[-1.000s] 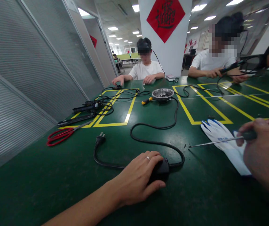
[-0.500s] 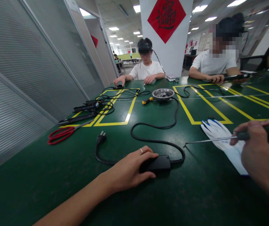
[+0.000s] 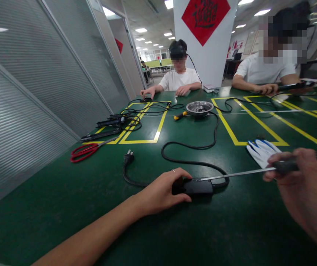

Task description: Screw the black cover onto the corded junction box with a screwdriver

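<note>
Left hand holds black adapter on desk; right hand, at 3 o'clock, grips screwdriver, tip on adapter.

Both hands low: left palm down, right closed in a grip.
The left forearm runs in from the lower left. The left hand lies palm down, its fingers curled forward, thumb tucked below. The right hand comes in from the right edge, knuckles up, wrapped shut, well right of the left fingers.
</note>
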`<state>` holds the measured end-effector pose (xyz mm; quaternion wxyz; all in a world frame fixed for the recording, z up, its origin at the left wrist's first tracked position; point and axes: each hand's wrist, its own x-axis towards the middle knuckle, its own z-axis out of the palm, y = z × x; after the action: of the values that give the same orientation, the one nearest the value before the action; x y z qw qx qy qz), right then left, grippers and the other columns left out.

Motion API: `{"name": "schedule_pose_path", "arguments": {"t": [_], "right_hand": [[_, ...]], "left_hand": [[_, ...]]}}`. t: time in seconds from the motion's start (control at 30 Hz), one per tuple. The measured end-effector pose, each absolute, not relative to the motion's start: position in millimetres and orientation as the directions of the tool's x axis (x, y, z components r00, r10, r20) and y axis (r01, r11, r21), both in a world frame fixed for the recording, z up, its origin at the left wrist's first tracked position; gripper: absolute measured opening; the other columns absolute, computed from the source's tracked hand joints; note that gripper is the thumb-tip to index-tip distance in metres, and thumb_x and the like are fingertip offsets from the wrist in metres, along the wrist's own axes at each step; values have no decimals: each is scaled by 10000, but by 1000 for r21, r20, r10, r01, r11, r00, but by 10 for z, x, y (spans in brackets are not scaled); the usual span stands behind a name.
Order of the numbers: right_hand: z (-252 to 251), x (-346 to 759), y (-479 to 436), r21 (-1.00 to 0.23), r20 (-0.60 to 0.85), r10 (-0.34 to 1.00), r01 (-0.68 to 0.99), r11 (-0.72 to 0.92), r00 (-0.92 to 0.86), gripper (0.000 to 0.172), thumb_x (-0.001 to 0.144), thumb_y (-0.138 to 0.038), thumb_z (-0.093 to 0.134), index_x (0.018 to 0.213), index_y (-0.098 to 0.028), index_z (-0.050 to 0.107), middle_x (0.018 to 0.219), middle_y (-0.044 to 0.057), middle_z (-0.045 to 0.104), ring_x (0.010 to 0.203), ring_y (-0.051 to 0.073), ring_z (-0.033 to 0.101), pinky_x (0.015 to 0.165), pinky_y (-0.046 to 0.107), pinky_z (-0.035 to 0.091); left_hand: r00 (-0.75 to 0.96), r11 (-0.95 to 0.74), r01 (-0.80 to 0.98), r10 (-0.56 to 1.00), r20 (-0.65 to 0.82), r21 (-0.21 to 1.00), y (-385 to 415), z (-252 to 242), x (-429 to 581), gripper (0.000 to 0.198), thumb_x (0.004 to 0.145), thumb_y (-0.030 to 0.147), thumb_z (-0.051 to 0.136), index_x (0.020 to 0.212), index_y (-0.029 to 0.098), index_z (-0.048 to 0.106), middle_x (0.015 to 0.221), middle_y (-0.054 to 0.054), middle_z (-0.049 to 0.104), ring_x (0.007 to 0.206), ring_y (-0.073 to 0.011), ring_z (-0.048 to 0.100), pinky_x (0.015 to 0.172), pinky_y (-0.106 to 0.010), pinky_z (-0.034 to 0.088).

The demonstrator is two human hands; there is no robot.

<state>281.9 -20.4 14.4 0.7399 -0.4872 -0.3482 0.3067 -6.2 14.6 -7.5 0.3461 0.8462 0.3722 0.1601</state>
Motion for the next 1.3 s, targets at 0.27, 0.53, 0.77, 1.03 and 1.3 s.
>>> {"name": "schedule_pose_path", "arguments": {"t": [0.27,0.53,0.77,1.03,1.3], "right_hand": [[-15,2674,-282,-951,174,881,-155,266,441,200,795,-382,608,824,-185,584,809,65,641,536,177,606,487,329,542],[-25,2702,-267,-961,178,889,-121,250,423,214,798,-385,600,795,-172,585,823,71,641,547,178,616,504,319,549],[-48,2658,-285,-967,143,908,-138,212,394,237,804,-394,593,805,-157,587,858,83,650,584,186,635,563,326,566],[91,2776,-179,-959,66,818,-189,209,571,253,788,-386,624,765,-134,615,798,62,649,533,132,613,507,236,536],[173,2898,-108,-936,200,751,-103,335,629,225,805,-361,586,712,-156,582,727,57,626,563,165,603,471,292,518]], "left_hand": [[662,-463,518,749,5,719,136,-106,-62,390,774,301,728,1082,222,502,1123,-38,584,952,-202,571,823,-330,459],[691,-497,466,721,50,732,114,-84,-75,368,772,273,734,1048,213,499,1173,-47,564,1004,-201,552,847,-328,444],[708,-546,414,696,119,728,121,4,-85,37,884,224,596,893,187,594,1200,-40,544,1092,-179,531,943,-327,401],[703,-480,395,707,78,783,201,-11,-93,60,874,188,610,838,184,658,1151,-32,572,1059,-170,556,945,-315,411],[686,-612,461,705,179,643,121,-58,-85,633,752,388,742,1290,236,443,1313,-92,479,1181,-250,471,1013,-411,399]]}}
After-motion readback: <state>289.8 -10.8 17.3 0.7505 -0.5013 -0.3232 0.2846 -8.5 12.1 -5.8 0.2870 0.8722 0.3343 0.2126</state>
